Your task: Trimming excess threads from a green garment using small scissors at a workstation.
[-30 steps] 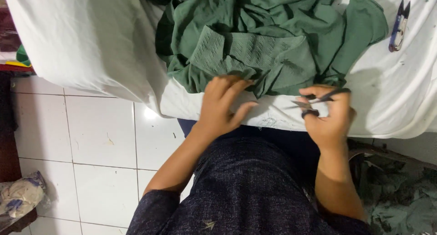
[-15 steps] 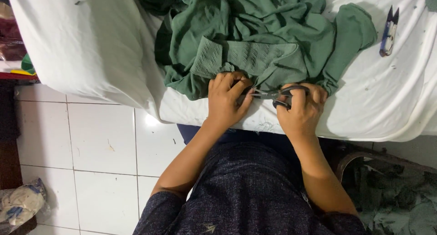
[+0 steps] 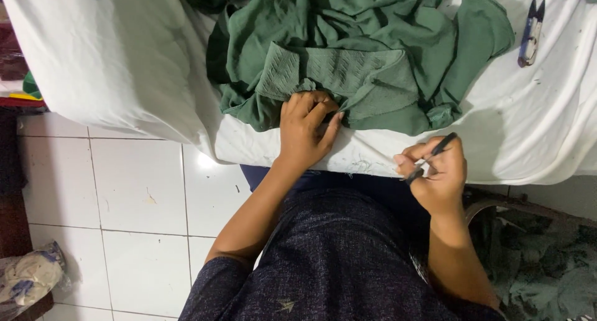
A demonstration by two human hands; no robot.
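At the near edge of the white cloth-covered table (image 3: 124, 72), the right hand (image 3: 435, 172) is closed around small dark metal snips (image 3: 432, 156), held just off the cloth, while the left hand (image 3: 305, 131) presses its bent fingers onto the hem of the crumpled green knit garment (image 3: 348, 54), apparently to pin the fabric flat. Beyond, the garment lies heaped across the table, and a second pair of blue-handled thread clippers (image 3: 530, 32) rests well apart at the far right, seemingly set aside within reach.
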